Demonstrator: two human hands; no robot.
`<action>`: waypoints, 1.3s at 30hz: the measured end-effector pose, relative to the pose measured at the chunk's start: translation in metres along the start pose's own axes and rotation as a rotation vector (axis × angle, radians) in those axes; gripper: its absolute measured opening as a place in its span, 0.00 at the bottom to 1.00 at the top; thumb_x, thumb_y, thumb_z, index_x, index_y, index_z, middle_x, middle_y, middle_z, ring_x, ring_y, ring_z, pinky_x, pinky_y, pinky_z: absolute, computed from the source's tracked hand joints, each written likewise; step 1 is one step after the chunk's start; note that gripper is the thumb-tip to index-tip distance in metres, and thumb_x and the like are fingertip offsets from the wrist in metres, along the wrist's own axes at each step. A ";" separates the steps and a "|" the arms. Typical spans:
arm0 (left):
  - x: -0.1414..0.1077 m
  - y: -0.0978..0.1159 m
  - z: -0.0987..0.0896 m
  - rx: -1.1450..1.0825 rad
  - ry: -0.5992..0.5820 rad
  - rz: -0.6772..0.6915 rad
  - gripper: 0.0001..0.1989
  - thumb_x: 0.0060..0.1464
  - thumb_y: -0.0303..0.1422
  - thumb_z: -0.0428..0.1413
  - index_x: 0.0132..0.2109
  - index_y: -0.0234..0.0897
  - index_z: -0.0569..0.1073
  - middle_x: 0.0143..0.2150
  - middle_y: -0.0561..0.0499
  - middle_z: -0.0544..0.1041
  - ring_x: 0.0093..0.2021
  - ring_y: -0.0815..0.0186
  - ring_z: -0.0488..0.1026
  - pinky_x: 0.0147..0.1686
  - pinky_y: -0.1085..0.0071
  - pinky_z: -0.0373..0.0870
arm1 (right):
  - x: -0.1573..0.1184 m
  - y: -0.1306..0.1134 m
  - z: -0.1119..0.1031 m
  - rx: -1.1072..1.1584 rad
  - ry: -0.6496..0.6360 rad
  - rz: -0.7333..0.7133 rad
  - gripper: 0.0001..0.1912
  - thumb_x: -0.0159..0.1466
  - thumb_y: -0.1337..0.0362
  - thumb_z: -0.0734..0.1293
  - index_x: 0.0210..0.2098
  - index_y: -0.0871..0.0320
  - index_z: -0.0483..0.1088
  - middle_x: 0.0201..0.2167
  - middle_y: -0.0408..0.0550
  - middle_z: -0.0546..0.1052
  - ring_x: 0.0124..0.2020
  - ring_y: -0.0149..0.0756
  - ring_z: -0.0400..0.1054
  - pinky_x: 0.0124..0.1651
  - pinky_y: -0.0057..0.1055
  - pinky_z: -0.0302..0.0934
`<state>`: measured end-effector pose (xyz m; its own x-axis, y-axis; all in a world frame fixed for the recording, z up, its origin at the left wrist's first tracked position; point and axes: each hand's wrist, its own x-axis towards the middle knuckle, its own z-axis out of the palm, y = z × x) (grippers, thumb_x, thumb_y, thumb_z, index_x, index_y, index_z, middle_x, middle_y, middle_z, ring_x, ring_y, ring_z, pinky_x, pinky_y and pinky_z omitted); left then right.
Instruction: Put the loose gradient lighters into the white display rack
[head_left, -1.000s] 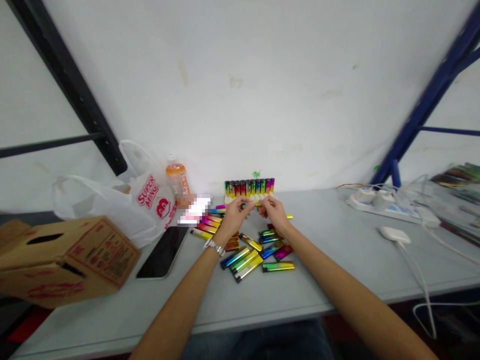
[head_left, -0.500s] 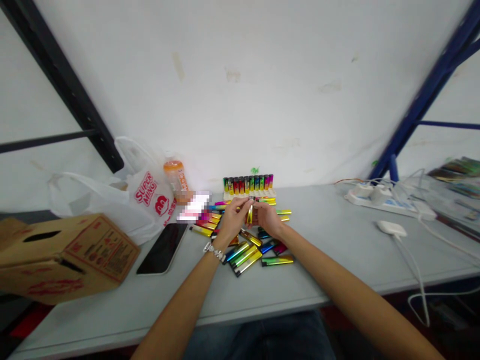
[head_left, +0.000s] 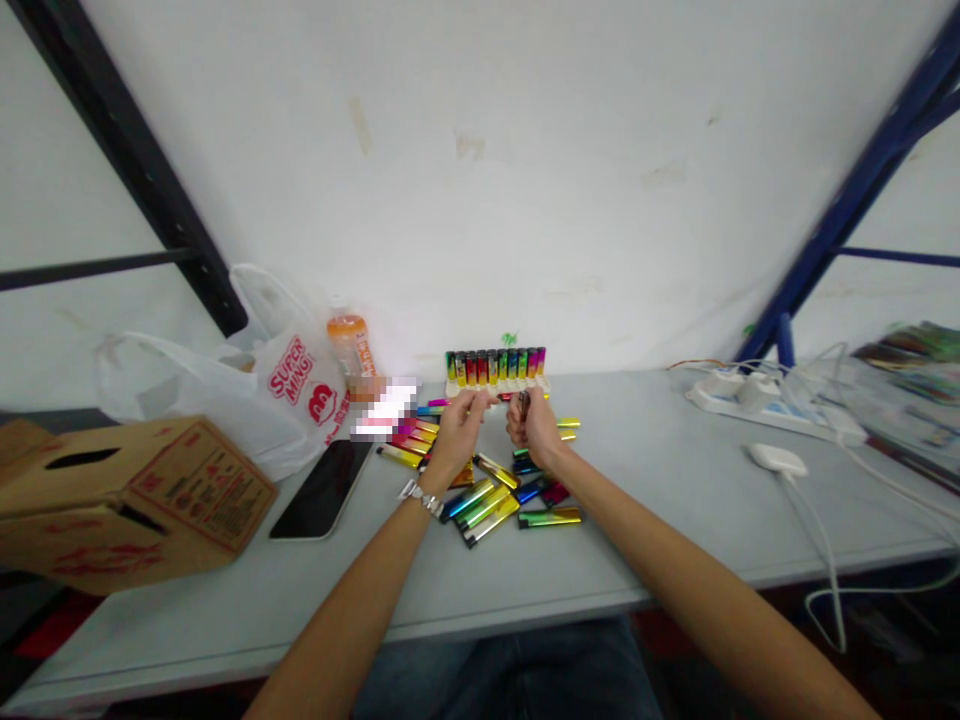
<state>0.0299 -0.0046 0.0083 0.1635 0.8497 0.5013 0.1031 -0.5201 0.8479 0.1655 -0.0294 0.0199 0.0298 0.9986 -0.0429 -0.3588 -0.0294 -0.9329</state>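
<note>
My right hand [head_left: 540,428] is closed in a fist around a lighter [head_left: 523,400], only its dark metallic top showing above the fingers. To its left, my left hand [head_left: 459,432] has thumb and fingertips pinched together; whether they hold something small I cannot make out. A gap separates the two hands. Behind them a row of colourful metallic lighters [head_left: 492,367] stands upright in a pale holder [head_left: 454,389]. Below and around the hands many loose lighters lie on the table, among them a green-and-gold lighter [head_left: 550,518] and a yellow one [head_left: 491,522].
Left of the lighters are a black-screened phone [head_left: 322,490], a cardboard box [head_left: 142,500], a white plastic bag [head_left: 277,400] and an orange-capped bottle [head_left: 349,345]. On the right of the grey table [head_left: 637,540] lie a power strip [head_left: 772,405] and a white charger [head_left: 778,460] with cables.
My hands were together around a gold lighter and have moved apart. The lighter is now in my right hand, turned so that mostly its top shows; my left hand has let go of it.
</note>
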 end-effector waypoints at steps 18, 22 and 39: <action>-0.001 0.003 0.004 -0.023 -0.032 -0.041 0.16 0.59 0.45 0.56 0.37 0.35 0.77 0.30 0.50 0.76 0.30 0.68 0.71 0.32 0.72 0.67 | 0.010 0.015 -0.004 -0.097 -0.007 -0.010 0.30 0.61 0.34 0.54 0.24 0.55 0.61 0.15 0.35 0.54 0.15 0.26 0.45 0.17 0.24 0.39; 0.005 0.003 0.006 0.016 -0.017 -0.043 0.16 0.55 0.44 0.61 0.40 0.35 0.77 0.34 0.48 0.79 0.32 0.66 0.74 0.34 0.70 0.71 | 0.017 0.029 -0.007 -0.304 0.010 -0.223 0.24 0.63 0.39 0.59 0.27 0.54 0.62 0.23 0.39 0.63 0.23 0.30 0.56 0.24 0.27 0.55; 0.081 0.019 -0.008 0.185 -0.108 0.012 0.09 0.47 0.30 0.64 0.38 0.35 0.81 0.32 0.46 0.81 0.33 0.61 0.77 0.43 0.62 0.74 | 0.023 0.004 -0.033 -0.588 0.249 -0.586 0.14 0.65 0.54 0.61 0.44 0.55 0.67 0.46 0.51 0.73 0.50 0.42 0.64 0.57 0.41 0.56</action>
<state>0.0378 0.0548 0.0667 0.2687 0.8343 0.4813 0.2771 -0.5455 0.7910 0.1955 -0.0079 0.0033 0.2868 0.8232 0.4900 0.3167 0.4013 -0.8595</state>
